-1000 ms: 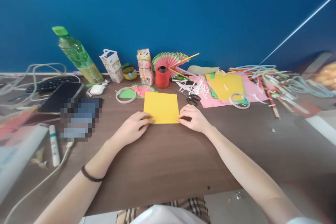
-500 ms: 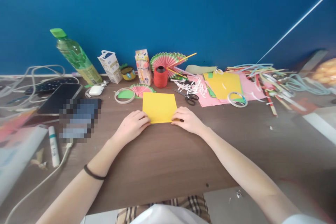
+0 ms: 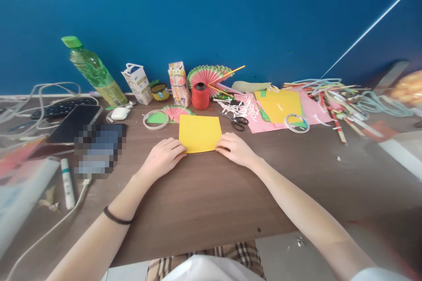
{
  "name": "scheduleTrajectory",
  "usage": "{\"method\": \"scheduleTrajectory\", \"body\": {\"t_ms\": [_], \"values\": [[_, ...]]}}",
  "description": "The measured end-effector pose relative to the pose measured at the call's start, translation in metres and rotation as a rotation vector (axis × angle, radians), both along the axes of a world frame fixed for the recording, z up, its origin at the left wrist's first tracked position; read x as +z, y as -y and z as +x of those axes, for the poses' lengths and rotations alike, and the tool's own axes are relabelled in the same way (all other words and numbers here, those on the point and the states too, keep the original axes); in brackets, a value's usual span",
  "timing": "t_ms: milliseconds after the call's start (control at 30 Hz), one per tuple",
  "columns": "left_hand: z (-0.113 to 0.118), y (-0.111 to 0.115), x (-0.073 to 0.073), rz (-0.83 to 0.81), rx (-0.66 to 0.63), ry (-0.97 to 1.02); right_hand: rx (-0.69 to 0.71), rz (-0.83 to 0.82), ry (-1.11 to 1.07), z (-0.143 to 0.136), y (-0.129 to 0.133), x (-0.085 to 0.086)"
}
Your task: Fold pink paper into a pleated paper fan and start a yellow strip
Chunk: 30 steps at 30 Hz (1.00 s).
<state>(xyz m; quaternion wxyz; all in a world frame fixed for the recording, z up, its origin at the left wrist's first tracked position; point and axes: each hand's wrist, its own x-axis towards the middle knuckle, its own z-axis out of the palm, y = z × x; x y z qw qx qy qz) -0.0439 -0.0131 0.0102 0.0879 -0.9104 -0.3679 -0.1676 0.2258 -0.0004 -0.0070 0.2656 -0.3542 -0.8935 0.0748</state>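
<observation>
A sheet of yellow paper (image 3: 200,132) lies on the brown table, its near edge bowed slightly upward. My left hand (image 3: 166,154) pinches its near left corner, fingers bent over the edge. At the near right corner, my right hand (image 3: 235,148) grips the paper between thumb and fingers. Just behind the sheet are a small pink-and-green pleated paper fan (image 3: 176,112) and a roll of tape (image 3: 155,120). Black-handled scissors (image 3: 239,122) rest to the right of the paper.
Along the blue wall stand a green bottle (image 3: 95,70), small cartons (image 3: 138,84) and a red thread spool (image 3: 201,97). Pink and yellow paper sheets (image 3: 281,105), another tape roll (image 3: 296,124) and paper strips (image 3: 339,105) lie right. Phones (image 3: 75,123) and a marker (image 3: 67,184) lie left.
The near edge of the yellow paper now bows a little, where it was straighter before. Both hands keep their hold at the near corners and have barely moved.
</observation>
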Motion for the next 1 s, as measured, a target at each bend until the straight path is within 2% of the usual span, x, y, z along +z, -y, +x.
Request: {"method": "scheduleTrajectory", "body": {"t_ms": [633,1000], "values": [[0.009,0.002,0.001,-0.033,0.088,-0.046,-0.054,-0.153,0.001,-0.002,0.003,0.004],[0.016,0.001,0.002,-0.301,0.227,0.098,-0.127,-0.214,-0.021,-0.006,0.002,0.002]]}}
